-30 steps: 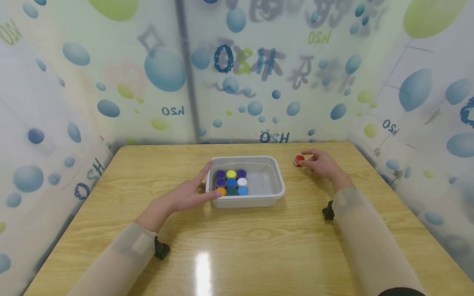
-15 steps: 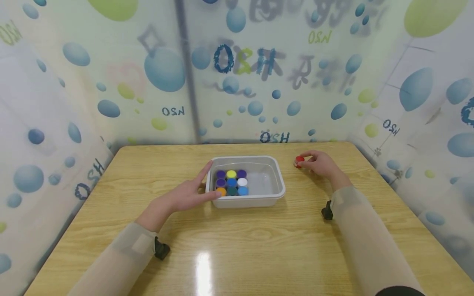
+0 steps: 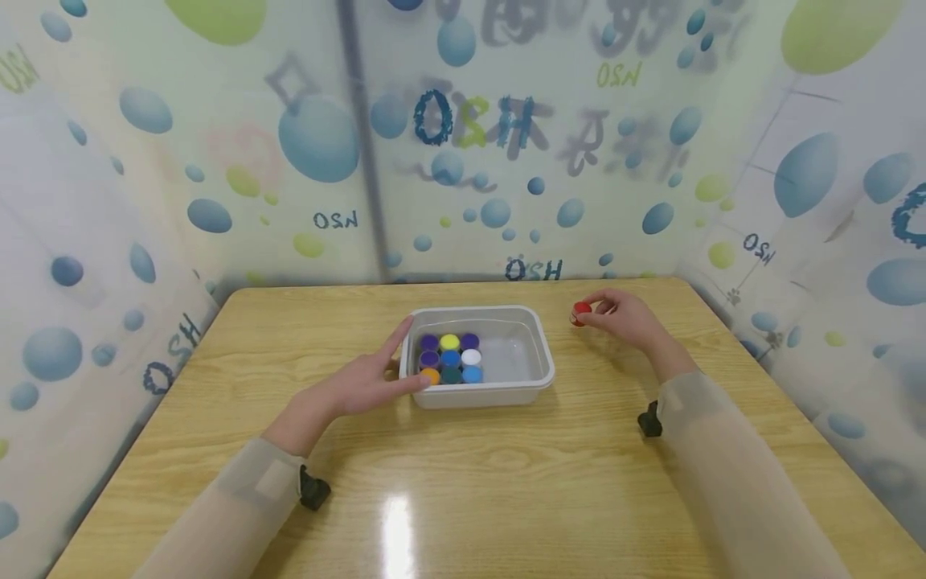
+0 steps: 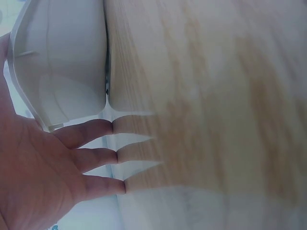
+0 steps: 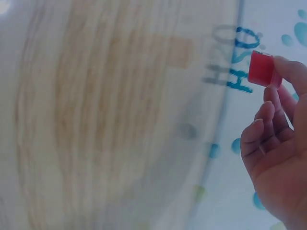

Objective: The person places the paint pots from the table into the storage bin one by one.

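My right hand point(image 3: 624, 320) pinches a small red pot point(image 3: 581, 314) between thumb and fingertips, right of the tub. In the right wrist view the red pot point(image 5: 262, 69) shows side-on by the thumb, and the other fingers are partly bent beside it. My left hand point(image 3: 362, 381) rests against the left end of a white plastic tub point(image 3: 483, 397), thumb on the near rim and index finger towards the far corner. Its other fingers extend beside the tub wall point(image 4: 72, 72) in the left wrist view. Inside, small pots with round coloured tops point(image 3: 450, 359) stand in rows on the left.
The tub's right part shows its bare floor point(image 3: 512, 358). A wooden table point(image 3: 499, 482) lies under everything, with patterned walls point(image 3: 463, 185) close behind and at both sides. Each wrist carries a small black device point(image 3: 314, 488).
My right hand keeps its pinch on the red pot, which has shifted very slightly. My left hand stays at the tub. The head view has shifted a little.
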Tool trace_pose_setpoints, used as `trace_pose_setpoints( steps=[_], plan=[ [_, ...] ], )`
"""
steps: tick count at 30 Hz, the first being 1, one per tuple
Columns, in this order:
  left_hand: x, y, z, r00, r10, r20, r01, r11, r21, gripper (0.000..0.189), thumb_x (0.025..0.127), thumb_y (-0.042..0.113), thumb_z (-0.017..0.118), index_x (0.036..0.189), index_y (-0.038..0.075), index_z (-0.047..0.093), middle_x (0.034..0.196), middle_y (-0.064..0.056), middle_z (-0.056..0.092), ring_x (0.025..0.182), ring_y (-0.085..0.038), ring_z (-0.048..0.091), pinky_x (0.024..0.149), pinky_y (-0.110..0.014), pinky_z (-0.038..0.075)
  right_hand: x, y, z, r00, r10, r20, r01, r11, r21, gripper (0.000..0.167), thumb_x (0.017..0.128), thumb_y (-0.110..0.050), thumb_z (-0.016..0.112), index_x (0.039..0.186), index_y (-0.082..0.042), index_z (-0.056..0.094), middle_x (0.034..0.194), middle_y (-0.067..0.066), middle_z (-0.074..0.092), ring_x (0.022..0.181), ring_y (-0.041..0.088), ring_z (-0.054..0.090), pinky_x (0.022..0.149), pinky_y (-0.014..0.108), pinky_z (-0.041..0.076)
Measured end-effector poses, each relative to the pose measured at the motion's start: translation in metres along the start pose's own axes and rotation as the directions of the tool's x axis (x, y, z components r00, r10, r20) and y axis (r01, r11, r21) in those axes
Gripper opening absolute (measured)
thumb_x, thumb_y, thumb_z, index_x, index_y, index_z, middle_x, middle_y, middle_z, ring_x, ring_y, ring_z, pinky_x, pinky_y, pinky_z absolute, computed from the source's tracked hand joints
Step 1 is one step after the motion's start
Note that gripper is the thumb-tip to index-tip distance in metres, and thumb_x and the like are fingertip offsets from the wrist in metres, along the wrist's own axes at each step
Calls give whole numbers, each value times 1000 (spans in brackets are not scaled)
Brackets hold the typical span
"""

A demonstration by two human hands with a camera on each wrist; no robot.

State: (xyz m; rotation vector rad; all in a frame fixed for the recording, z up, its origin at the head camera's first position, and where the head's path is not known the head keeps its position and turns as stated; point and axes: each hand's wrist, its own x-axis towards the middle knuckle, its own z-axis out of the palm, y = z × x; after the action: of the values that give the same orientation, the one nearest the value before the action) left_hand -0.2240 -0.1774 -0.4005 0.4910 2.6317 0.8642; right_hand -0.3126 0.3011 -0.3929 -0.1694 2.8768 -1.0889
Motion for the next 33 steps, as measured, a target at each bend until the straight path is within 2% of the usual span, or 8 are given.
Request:
trace_pose_setpoints(
  steps=[3,6,12,16,20,24,26,33],
  plan=[
    [0,0,0,1000,1,-2,-1,1000,2,113,98,82,58,174,44,-16,168,-29,46,153,-56,48,123,-73,40,-4,-9,-2,999,-52,-17,51,999,-16,47,103,-44,77,135,-10,72,112,13,67,98,28,60,77,34,52],
    [0,0,1,1000,5,-4,-5,1000,-1,112,98,82,58,174,44,-16,167,-29,48,152,-55,49,122,-73,41,-8,-19,-3,997,-68,-26,67,997,-27,47,102,-47,78,134,-12,72,115,11,67,103,28,59,78,34,52],
    [0,0,0,1000,13,-1,-13,1000,-10,112,99,80,59,174,43,-15,167,-29,48,151,-53,51,122,-71,42,-12,-38,1,992,-122,-38,122,993,-8,49,100,-48,80,131,-11,73,131,15,65,109,32,57,83,39,52],
    [1,1,0,1000,9,2,-9,1000,-15,113,98,81,59,174,43,-15,167,-30,48,151,-54,51,122,-71,42,-12,-53,9,979,-199,-43,200,980,18,44,100,-44,81,128,-12,75,141,15,63,120,36,57,95,45,52],
    [1,0,0,1000,9,-1,-9,1000,-12,113,98,81,59,174,43,-15,166,-30,49,151,-54,51,122,-72,42,-12,-68,18,962,-269,-37,271,961,50,37,99,-40,82,124,-14,76,142,12,63,129,38,55,104,55,50],
    [1,0,0,1000,7,-7,-7,1000,-12,112,99,81,59,174,44,-15,167,-30,49,151,-55,51,121,-73,42,-10,-81,29,948,-318,-14,319,946,59,33,97,-36,84,121,-15,78,139,10,64,133,33,52,109,59,48],
    [1,1,0,1000,5,-5,-6,1000,-11,112,99,81,59,174,44,-15,167,-29,48,151,-55,50,121,-73,42,-8,-86,35,944,-330,7,329,943,59,32,96,-34,85,121,-15,78,141,10,63,136,33,50,112,61,46],
    [2,0,1,1000,-3,-1,3,1000,-4,112,98,82,58,174,45,-16,167,-30,48,151,-55,51,122,-73,42,-2,-97,58,951,-305,58,303,952,46,30,95,-31,85,121,-17,78,153,11,58,152,38,39,124,71,36]
  ],
)
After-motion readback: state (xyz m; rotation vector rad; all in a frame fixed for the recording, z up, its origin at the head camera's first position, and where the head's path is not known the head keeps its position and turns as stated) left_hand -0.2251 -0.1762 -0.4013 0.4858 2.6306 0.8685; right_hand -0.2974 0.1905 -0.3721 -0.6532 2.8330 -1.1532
